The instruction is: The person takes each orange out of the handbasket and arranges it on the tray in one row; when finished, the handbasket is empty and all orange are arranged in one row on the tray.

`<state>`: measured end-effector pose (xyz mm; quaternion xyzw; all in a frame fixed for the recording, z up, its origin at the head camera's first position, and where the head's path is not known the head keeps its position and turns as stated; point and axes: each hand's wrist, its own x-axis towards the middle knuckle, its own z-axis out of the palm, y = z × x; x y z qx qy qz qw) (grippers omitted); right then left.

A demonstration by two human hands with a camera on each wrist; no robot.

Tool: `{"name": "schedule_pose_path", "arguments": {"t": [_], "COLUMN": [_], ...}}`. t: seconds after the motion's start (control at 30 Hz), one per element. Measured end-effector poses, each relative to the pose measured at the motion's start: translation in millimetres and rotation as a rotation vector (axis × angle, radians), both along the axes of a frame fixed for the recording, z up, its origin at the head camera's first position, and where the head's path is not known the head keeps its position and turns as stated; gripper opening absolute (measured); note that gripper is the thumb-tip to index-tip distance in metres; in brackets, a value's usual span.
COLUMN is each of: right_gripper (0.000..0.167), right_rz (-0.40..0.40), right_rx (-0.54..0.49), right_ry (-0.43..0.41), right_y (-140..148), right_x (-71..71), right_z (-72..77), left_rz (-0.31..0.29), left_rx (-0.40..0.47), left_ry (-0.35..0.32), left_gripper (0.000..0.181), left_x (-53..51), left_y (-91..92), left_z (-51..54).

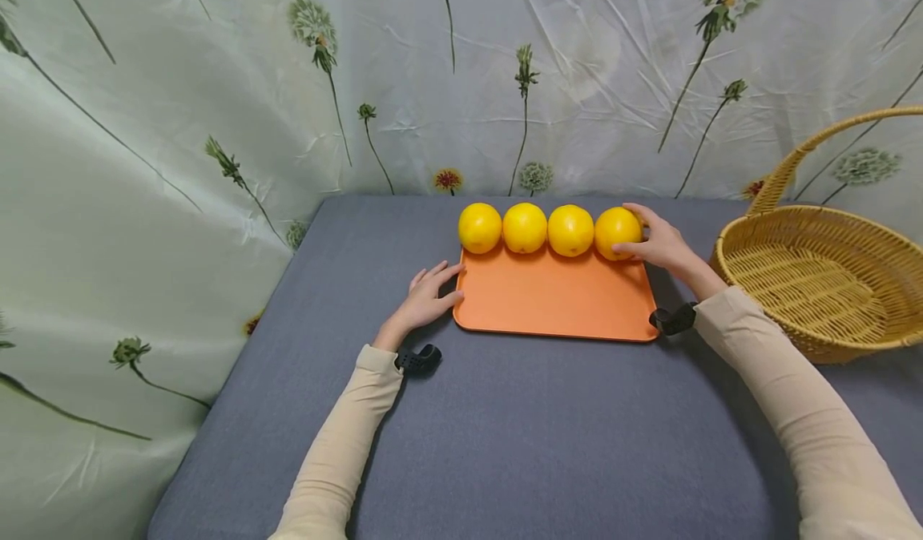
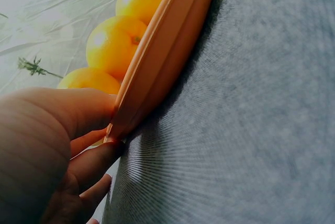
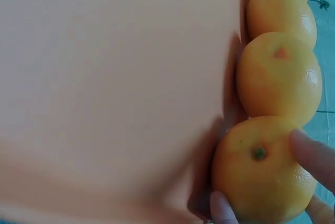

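Observation:
Several oranges [image 1: 570, 231] stand in a row along the far side of an orange tray [image 1: 551, 296]. At the right end of that row, my right hand [image 1: 661, 243] grips the last orange [image 3: 264, 174], with thumb and fingers spread round it. It sits against its neighbour in the right wrist view. My left hand [image 1: 425, 298] rests at the tray's left edge, thumb and forefinger touching the rim, the other fingers loosely extended. The left wrist view shows the thumb [image 2: 89, 110] against the tray's rim.
A woven wicker basket [image 1: 815, 284] with a tall handle stands to the right, close by my right forearm. Grey-blue cloth [image 1: 562, 436] covers the table. Behind it hangs a pale curtain [image 1: 447, 107] printed with dandelions.

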<state>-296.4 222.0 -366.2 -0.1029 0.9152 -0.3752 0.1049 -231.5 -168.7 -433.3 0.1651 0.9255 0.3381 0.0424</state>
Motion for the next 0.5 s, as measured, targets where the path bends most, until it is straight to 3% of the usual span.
{"name": "schedule_pose_path", "arguments": {"t": [0.3,0.5], "right_gripper": [0.088,0.084], "right_rz": [0.051,0.067], "right_rx": [-0.011,0.004], "right_ry": [-0.069,-0.114], "right_y": [5.8,7.7], "right_x": [-3.1,-2.9], "right_z": [-0.5,3.6], "left_rz": [-0.024,-0.093], "left_rx": [-0.011,-0.037], "left_ry": [-0.025,-0.101], "left_gripper": [0.055,0.053], "left_x": [-2.2,-10.3], "left_y": [-2.3,-7.8], "left_z": [1.9,14.6]}}
